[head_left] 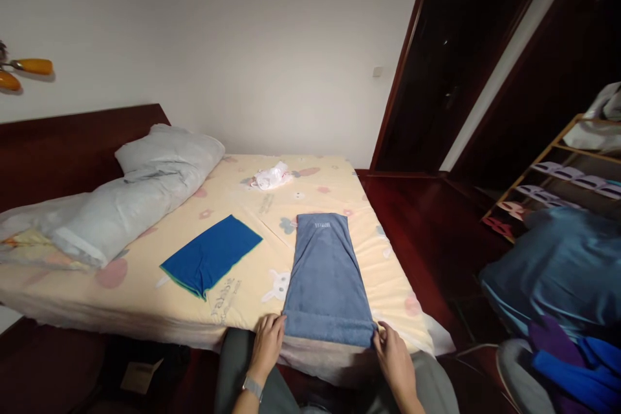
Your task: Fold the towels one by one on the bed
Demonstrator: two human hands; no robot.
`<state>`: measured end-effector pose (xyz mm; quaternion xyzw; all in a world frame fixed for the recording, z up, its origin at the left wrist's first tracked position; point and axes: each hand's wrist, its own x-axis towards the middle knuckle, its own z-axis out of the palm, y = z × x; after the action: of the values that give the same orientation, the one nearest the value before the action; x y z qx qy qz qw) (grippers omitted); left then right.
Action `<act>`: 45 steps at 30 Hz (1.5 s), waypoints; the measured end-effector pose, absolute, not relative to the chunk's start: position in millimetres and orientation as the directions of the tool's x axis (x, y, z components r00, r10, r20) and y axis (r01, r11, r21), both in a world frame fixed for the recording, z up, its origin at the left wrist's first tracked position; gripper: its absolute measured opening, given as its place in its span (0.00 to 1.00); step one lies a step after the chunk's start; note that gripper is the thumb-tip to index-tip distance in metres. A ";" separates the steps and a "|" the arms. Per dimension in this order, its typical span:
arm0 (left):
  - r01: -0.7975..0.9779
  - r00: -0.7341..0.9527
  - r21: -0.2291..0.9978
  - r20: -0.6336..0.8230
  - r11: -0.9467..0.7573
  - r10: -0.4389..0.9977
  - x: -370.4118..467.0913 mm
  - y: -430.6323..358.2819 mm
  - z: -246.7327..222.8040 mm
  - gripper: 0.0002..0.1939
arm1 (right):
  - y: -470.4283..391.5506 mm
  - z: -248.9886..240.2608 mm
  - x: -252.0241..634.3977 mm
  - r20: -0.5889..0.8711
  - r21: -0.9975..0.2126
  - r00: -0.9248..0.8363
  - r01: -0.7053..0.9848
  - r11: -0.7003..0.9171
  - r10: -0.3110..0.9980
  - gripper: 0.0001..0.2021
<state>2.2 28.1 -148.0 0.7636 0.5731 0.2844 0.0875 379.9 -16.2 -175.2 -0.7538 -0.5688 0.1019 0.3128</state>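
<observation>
A grey-blue towel point(326, 272) lies spread lengthwise on the bed, its near end turned over in a band along the mattress edge. White lettering shows near its far end. My left hand point(268, 339) is closed at the towel's near left corner, fingertips on the fabric; a watch sits on that wrist. At the near right corner, my right hand point(392, 352) pinches the towel's edge between thumb and fingers. Left of the towel lies a smaller bright blue cloth point(213, 255) with green edging, flat but rumpled at its near corner.
The bed point(160, 301) has a cream patterned sheet. A grey quilt point(140, 197) is heaped by the headboard point(82, 142), and a white plastic bag point(272, 176) lies at the far side. To the right stand a slipper rack point(543, 152) and a pile of blue fabric point(548, 265).
</observation>
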 end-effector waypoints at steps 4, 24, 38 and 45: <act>0.774 0.155 0.543 0.335 -0.325 0.929 -9.6 25.6 -150.4 0.25 | -20.4 -183.5 387.6 0.274 -0.678 0.347 0.731 -0.076 0.897 0.24; 0.677 0.232 0.630 0.310 -0.382 0.922 -17.4 47.6 -152.3 0.15 | -7.2 -199.5 406.3 0.159 -0.751 0.196 0.660 -0.010 0.968 0.24; 0.414 -0.030 0.908 0.079 -0.060 0.996 -8.2 44.2 -149.5 0.30 | -13.6 -155.8 411.3 0.028 -0.921 0.262 0.381 -0.077 0.965 0.30; 0.473 -0.101 0.877 0.144 -0.080 0.984 5.5 53.5 -166.5 0.34 | -5.8 -139.5 390.9 -0.040 -0.948 0.238 0.298 -0.113 0.970 0.31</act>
<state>5.5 53.5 -166.5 0.5993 0.6080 0.4253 0.3005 390.9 -5.8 -139.5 -0.6456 -0.4911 0.3736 0.4499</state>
